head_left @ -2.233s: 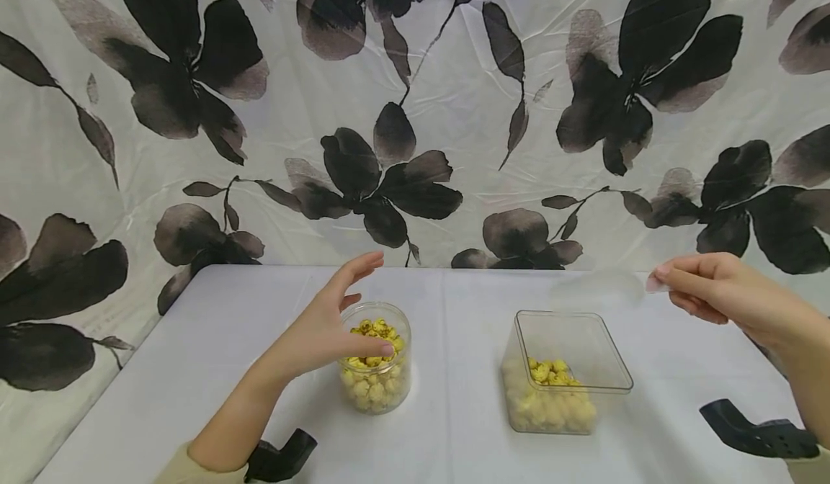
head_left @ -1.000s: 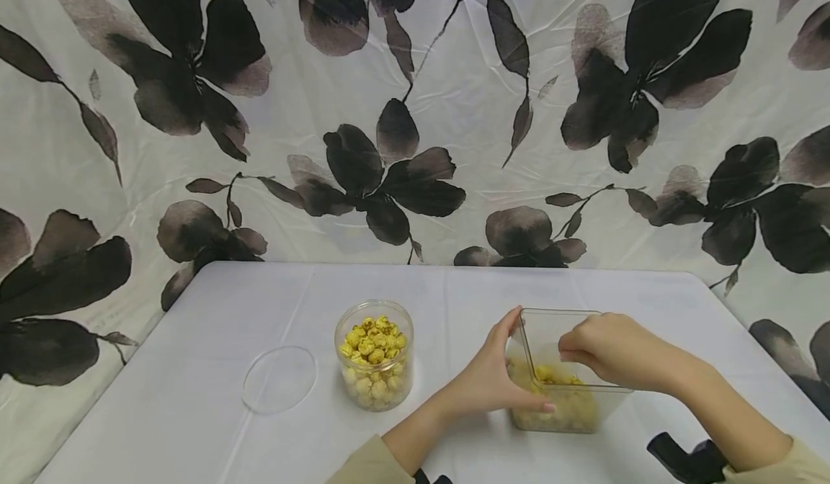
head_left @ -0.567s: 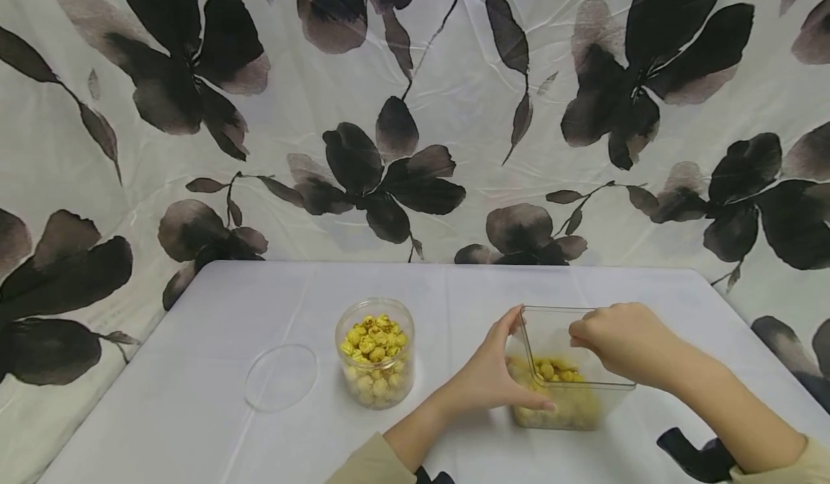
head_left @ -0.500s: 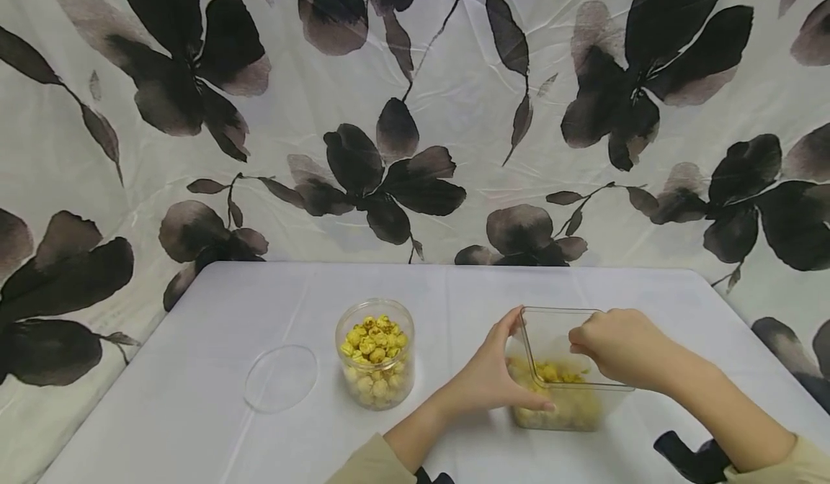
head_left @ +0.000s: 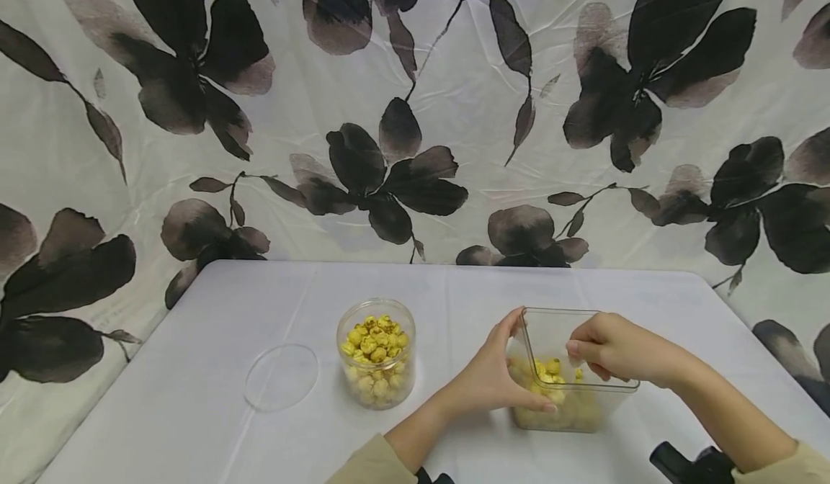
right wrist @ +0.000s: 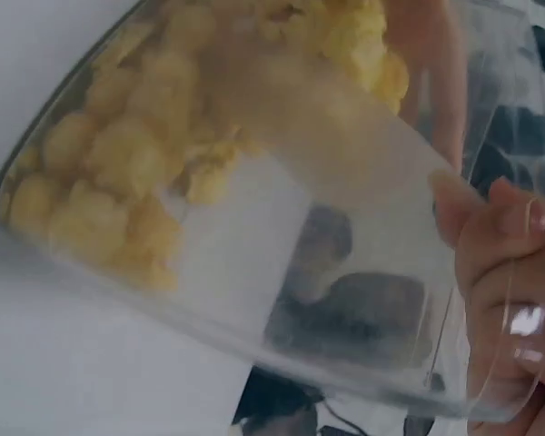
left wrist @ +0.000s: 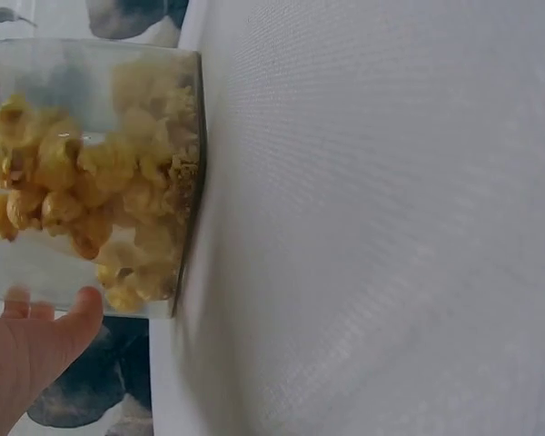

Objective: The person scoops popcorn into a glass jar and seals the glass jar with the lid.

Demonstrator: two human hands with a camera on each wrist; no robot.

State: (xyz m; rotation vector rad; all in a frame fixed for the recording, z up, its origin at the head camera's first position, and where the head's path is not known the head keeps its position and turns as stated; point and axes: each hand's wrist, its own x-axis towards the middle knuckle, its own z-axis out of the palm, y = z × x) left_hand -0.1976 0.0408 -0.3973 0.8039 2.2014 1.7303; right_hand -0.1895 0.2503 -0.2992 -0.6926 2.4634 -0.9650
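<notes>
On the right of the table stands a clear square tub [head_left: 619,397] partly filled with yellow popcorn [head_left: 550,370]. My left hand [head_left: 480,379] holds the tub's left side, thumb along the front and fingers behind. My right hand [head_left: 616,347] is at the tub's mouth, fingers curled round the handle of a translucent frosted scoop [right wrist: 363,145]. In the right wrist view the scoop slants down into the tub, with popcorn at its upper side. The left wrist view shows popcorn [left wrist: 64,168] raised in a heap above the pieces on the bottom.
A round clear jar [head_left: 376,390] filled with popcorn stands left of the tub. A thin clear disc [head_left: 282,377], like a lid, lies further left on the white-covered table [head_left: 194,397]. Behind hangs a flower-printed cloth [head_left: 415,73].
My left hand has gone from the jar to the tub's side. My right hand has brought the scoop from the right into the tub. Lately its wrist has turned and popcorn has risen.
</notes>
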